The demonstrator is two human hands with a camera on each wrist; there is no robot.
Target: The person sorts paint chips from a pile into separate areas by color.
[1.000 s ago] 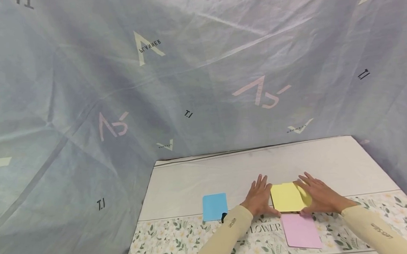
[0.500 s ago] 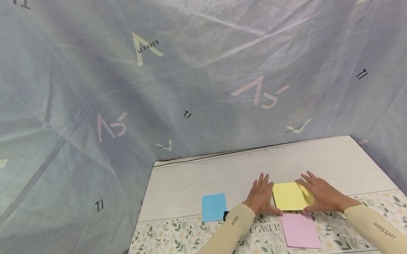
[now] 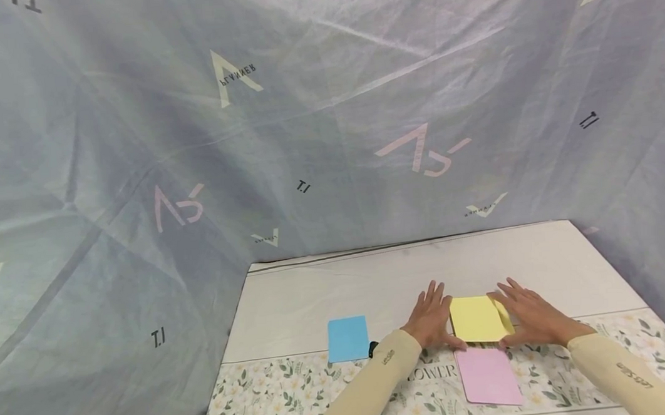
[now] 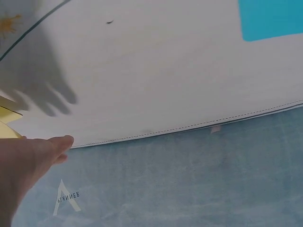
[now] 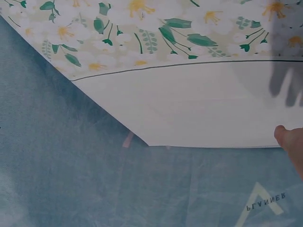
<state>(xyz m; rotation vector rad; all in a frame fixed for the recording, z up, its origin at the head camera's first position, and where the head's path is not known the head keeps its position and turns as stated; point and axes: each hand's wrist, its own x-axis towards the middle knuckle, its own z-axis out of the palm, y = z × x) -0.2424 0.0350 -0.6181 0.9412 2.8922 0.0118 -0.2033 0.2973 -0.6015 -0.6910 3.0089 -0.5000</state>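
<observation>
Between my two hands lies a pale yellow paper square [image 3: 475, 319], its right side bowed upward. My left hand [image 3: 430, 319] holds its left side, thumb at the near corner and the other fingers spread toward the back. Likewise my right hand [image 3: 532, 316] grips the right side, thumb at the near corner and forefinger at the far one. A pink square [image 3: 489, 376] lies just in front, close to both thumbs. Left of my left forearm is a blue square [image 3: 347, 339]. In the left wrist view, only a yellow edge [image 4: 7, 115] shows beside the hand.
Underneath is a white sheet [image 3: 314, 290] with a floral printed band [image 3: 280, 392] along its near part. Grey-blue printed fabric [image 3: 328, 120] rises behind and at both sides. A small black object [image 3: 373, 349] shows beside the left sleeve.
Both hands and the yellow square have shifted slightly right relative to the blue and pink squares. The head view has drifted a little. The grip looks the same.
</observation>
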